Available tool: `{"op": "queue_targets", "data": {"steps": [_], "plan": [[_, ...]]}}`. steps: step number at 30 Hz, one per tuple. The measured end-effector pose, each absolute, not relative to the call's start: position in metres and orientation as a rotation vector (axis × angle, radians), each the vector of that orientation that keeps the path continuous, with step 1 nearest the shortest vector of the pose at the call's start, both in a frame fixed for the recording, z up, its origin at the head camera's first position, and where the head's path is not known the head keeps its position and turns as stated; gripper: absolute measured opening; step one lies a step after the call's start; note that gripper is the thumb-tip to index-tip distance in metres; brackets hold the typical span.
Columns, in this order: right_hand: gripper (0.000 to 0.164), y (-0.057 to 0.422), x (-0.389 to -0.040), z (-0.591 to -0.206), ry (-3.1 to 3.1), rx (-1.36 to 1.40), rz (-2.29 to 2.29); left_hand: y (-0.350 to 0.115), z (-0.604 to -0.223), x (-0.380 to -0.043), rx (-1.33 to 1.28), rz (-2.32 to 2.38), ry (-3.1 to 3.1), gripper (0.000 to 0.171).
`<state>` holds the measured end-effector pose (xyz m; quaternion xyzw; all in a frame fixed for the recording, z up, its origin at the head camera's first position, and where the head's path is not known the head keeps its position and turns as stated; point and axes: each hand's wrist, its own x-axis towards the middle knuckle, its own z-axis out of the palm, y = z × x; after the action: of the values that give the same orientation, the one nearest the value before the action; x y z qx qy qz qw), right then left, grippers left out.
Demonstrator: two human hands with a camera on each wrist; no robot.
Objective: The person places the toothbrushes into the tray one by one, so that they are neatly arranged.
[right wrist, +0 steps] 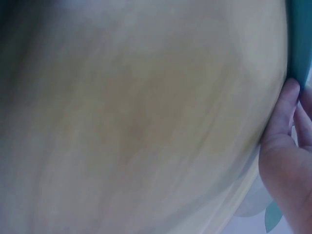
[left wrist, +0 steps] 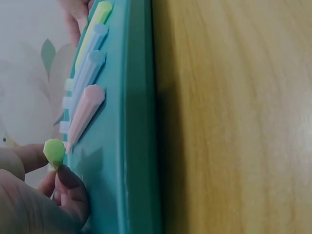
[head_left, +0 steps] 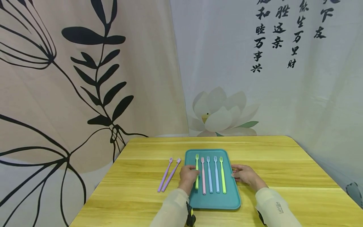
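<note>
My left hand [head_left: 188, 177] pinches a green toothbrush [head_left: 197, 173] between thumb and fingers, over the left side of a teal tray [head_left: 214, 201]. In the left wrist view the butt of its green handle [left wrist: 54, 150] points at the camera. On the tray, side by side, lie a pink toothbrush [head_left: 203, 179], two blue toothbrushes [head_left: 210, 178] and another green toothbrush [head_left: 222, 178], heads toward the far side. My right hand [head_left: 247, 176] holds the tray's right edge, fingertips at its rim in the right wrist view.
Two purple toothbrushes [head_left: 167, 176] lie on the wooden table [head_left: 127, 189], left of the tray. Behind the table's far edge hangs a printed curtain [head_left: 153, 78] with plants, a lotus and writing.
</note>
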<state>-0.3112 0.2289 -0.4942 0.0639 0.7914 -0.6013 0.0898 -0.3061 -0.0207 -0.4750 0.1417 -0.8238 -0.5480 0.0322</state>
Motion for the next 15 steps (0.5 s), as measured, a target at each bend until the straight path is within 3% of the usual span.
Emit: {"op": "queue_targets", "data": {"steps": [15], "plan": [[0.052, 0.2269, -0.3106, -0.4937, 2.381, 0.198, -1.751, -0.0248, -0.4773, -0.306, 0.385, -1.48, -2.685, 0.016]]}}
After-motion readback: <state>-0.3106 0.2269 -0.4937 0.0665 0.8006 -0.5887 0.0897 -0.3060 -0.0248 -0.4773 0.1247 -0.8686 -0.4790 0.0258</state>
